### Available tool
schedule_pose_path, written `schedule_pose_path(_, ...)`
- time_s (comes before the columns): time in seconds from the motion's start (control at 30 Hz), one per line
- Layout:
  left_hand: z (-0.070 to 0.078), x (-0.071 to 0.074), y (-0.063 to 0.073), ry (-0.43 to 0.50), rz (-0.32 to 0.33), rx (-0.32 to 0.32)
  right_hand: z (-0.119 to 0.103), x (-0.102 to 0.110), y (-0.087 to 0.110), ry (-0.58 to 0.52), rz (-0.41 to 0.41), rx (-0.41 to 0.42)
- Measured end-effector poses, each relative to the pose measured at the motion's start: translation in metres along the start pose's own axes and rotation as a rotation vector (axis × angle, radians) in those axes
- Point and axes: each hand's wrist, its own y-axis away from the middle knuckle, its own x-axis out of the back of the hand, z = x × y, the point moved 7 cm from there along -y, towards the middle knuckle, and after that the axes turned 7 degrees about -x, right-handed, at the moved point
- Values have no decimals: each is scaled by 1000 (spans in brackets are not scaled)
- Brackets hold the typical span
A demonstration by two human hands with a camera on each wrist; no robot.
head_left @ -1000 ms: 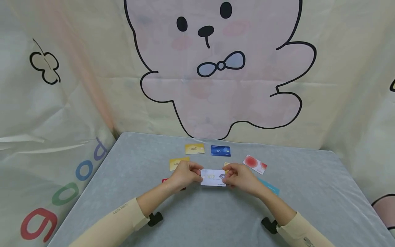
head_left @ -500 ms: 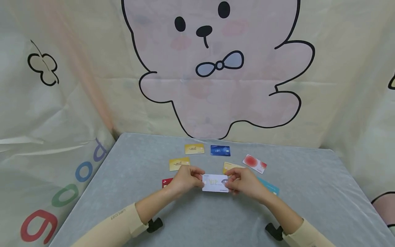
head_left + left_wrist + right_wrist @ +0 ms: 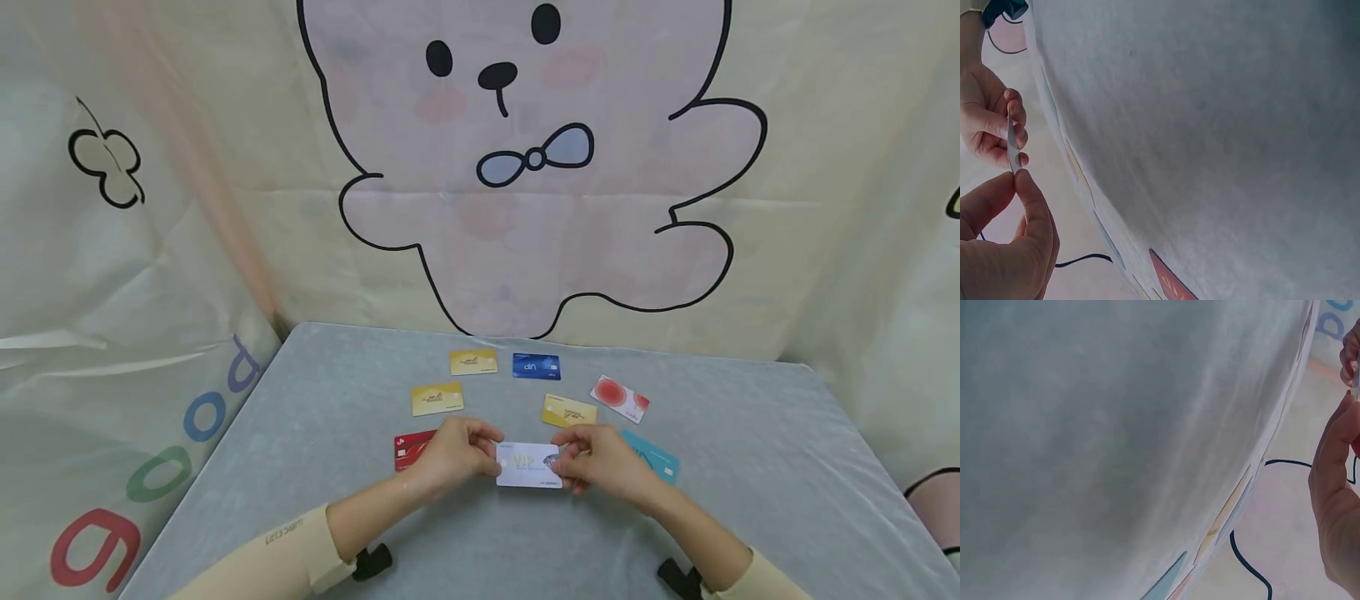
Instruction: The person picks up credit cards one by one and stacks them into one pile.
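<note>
A white VIP card [image 3: 527, 465] is held up between both hands, its printed face toward the head camera. My left hand [image 3: 459, 454] pinches its left edge between thumb and fingers, and my right hand [image 3: 600, 458] pinches the right edge, the thumb over a dark picture on the card. The left wrist view shows the card [image 3: 1012, 144] nearly edge-on, raised off the table. Behind my left hand lies a red card [image 3: 411, 450], partly covered by it. A teal card [image 3: 656, 457] lies beyond my right hand, partly hidden too.
On the grey cloth-covered table [image 3: 750, 467] lie more cards: a yellow card [image 3: 437, 399] at left, another yellow card [image 3: 473, 362] farther back, a blue card [image 3: 536, 367], a gold card [image 3: 568, 410] and a white card with red circles [image 3: 619, 398]. A bear-print curtain [image 3: 525, 250] hangs behind.
Both hands have brought the white VIP card nearer to the body and slightly right. More of the red card and the gold card shows now. The cards on the table have stayed put.
</note>
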Motion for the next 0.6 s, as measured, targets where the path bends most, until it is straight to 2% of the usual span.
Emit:
schedule_pose_path(0.23,-4,-3,5,-3,-18,18,4,-6,7,-18,-51,-5)
schedule_pose_path(0.6,-7,-9,13,22,-53,33,11,-13,16,-15,-88,-22)
